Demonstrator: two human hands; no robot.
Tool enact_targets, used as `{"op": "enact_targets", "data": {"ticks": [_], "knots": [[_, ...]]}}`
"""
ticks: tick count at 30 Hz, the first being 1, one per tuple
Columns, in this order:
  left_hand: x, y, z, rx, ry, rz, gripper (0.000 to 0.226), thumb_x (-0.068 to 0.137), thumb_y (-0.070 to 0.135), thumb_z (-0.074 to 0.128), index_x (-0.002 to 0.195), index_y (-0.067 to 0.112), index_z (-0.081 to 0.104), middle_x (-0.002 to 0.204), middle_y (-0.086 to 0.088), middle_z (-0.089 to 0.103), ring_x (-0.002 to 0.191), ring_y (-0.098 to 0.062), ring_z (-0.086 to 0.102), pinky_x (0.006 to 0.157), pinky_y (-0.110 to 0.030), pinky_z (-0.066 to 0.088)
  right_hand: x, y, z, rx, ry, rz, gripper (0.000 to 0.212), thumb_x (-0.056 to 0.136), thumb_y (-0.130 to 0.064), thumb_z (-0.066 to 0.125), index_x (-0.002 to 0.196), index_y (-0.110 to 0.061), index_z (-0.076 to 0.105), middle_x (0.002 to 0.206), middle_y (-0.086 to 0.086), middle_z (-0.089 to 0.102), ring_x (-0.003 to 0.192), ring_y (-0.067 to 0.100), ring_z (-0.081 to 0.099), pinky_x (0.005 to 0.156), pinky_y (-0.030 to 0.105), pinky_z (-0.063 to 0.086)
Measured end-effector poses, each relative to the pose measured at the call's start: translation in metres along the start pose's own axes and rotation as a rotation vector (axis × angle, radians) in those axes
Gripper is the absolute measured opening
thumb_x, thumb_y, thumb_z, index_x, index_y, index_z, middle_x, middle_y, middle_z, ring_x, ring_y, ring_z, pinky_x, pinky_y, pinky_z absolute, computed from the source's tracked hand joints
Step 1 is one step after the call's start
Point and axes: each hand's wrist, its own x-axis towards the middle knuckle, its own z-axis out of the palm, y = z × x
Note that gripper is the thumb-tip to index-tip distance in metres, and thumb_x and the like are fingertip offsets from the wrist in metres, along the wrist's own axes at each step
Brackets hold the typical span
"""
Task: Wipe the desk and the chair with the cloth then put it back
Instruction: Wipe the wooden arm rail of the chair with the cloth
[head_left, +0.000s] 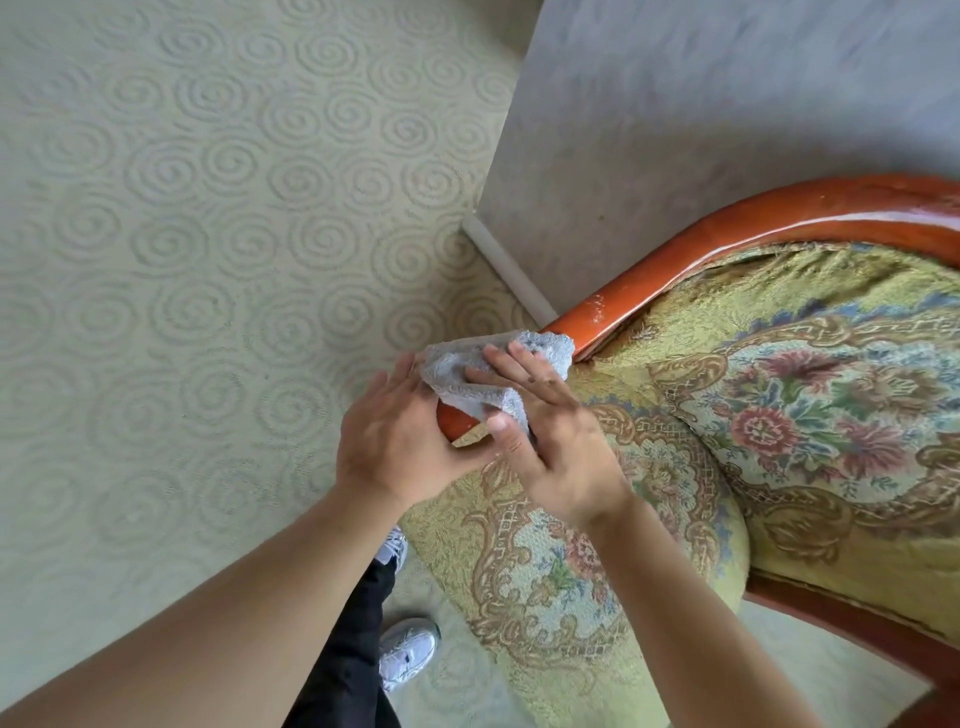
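A grey fluffy cloth (467, 382) lies draped over the end of the chair's red-brown wooden arm (675, 265). My right hand (550, 441) lies on the cloth, fingers spread over its top and thumb pressed against its lower edge. My left hand (400, 436) cups the rounded tip of the arm from the left, its fingertips touching the cloth's left edge. The chair (779, 415) has yellow floral upholstery and fills the right side of the view. The desk is out of sight.
A pale green carpet (208, 260) with spiral patterns covers the floor on the left. A grey wall (675, 130) with a white skirting board (506, 265) stands behind the chair. My legs and white sneakers (408, 654) are below the hands.
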Motion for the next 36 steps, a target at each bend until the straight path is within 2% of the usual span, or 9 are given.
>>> {"op": "enact_targets", "data": {"ticks": [5,8,10,16,20,25,28,31,36], "knots": [[0.002,0.002,-0.006,0.129,-0.055,-0.001,0.091,0.069,0.092,0.046,0.103,0.011,0.067,0.101,-0.010,0.075,0.091,-0.024,0.073,0.066,-0.031,0.058,0.006,0.022,-0.007,-0.073,0.036,0.018,0.066,0.104,-0.050,0.021,0.132,-0.004,0.060,0.154,0.009,0.043,0.150,0.020,0.024,0.121,0.044,0.024],[0.002,0.004,-0.009,0.190,-0.101,-0.017,0.101,0.075,0.091,0.038,0.111,0.003,0.070,0.111,-0.018,0.074,0.097,-0.028,0.075,0.067,-0.035,0.061,0.009,0.040,-0.017,-0.127,0.137,-0.007,0.041,0.103,-0.038,0.032,0.116,-0.013,0.063,0.149,0.015,0.049,0.146,0.027,0.032,0.114,0.054,0.036],[0.002,0.006,-0.011,0.201,-0.119,-0.020,0.094,0.080,0.086,0.038,0.110,0.003,0.070,0.111,-0.018,0.074,0.095,-0.028,0.075,0.065,-0.034,0.061,0.011,0.052,-0.024,-0.163,0.163,0.009,0.040,0.102,-0.034,0.036,0.117,-0.012,0.066,0.149,0.015,0.049,0.144,0.029,0.034,0.111,0.056,0.039],[0.001,0.004,-0.009,0.155,-0.126,-0.043,0.082,0.082,0.085,0.040,0.109,0.012,0.066,0.104,-0.011,0.072,0.085,-0.027,0.073,0.058,-0.029,0.055,0.023,0.078,-0.057,-0.346,0.017,0.137,0.055,0.104,-0.046,0.019,0.137,-0.023,0.056,0.161,0.003,0.031,0.152,0.019,0.015,0.121,0.024,0.002],[0.001,0.002,-0.009,0.135,-0.134,-0.051,0.080,0.083,0.087,0.033,0.110,0.017,0.062,0.096,-0.001,0.070,0.079,-0.022,0.071,0.053,-0.026,0.047,0.029,0.089,-0.077,-0.422,0.062,0.203,0.066,0.104,-0.050,0.015,0.142,-0.010,0.052,0.162,0.000,0.029,0.148,0.004,0.000,0.114,0.011,-0.014],[0.000,0.002,-0.007,0.137,-0.112,-0.042,0.085,0.084,0.086,0.034,0.117,0.014,0.065,0.104,-0.002,0.072,0.090,-0.024,0.073,0.059,-0.029,0.054,0.043,0.106,-0.093,-0.518,0.132,0.246,0.068,0.106,-0.048,0.016,0.136,0.001,0.054,0.157,0.006,0.039,0.151,0.022,0.019,0.123,0.032,-0.008],[0.000,0.002,-0.007,0.129,-0.120,-0.041,0.087,0.084,0.085,0.034,0.119,0.012,0.066,0.105,-0.004,0.073,0.089,-0.025,0.074,0.060,-0.029,0.055,0.046,0.107,-0.089,-0.433,0.239,0.284,0.064,0.107,-0.044,0.023,0.136,0.006,0.051,0.154,0.012,0.042,0.150,0.027,0.019,0.122,0.037,-0.001],[0.001,0.003,-0.008,0.116,-0.130,-0.050,0.089,0.084,0.087,0.032,0.119,0.012,0.067,0.099,-0.004,0.075,0.079,-0.024,0.075,0.054,-0.026,0.053,0.038,0.095,-0.073,-0.329,0.306,0.260,0.056,0.107,-0.037,0.034,0.141,0.006,0.044,0.154,0.016,0.036,0.142,0.022,0.010,0.118,0.044,0.005],[0.001,0.004,-0.009,0.102,-0.113,-0.051,0.079,0.084,0.084,0.038,0.111,0.016,0.066,0.090,-0.001,0.073,0.068,-0.021,0.072,0.048,-0.023,0.048,0.020,0.063,-0.044,-0.205,0.199,0.215,0.067,0.102,-0.047,0.026,0.151,-0.002,0.033,0.158,0.006,0.027,0.143,0.007,-0.005,0.122,0.040,0.003]]}}
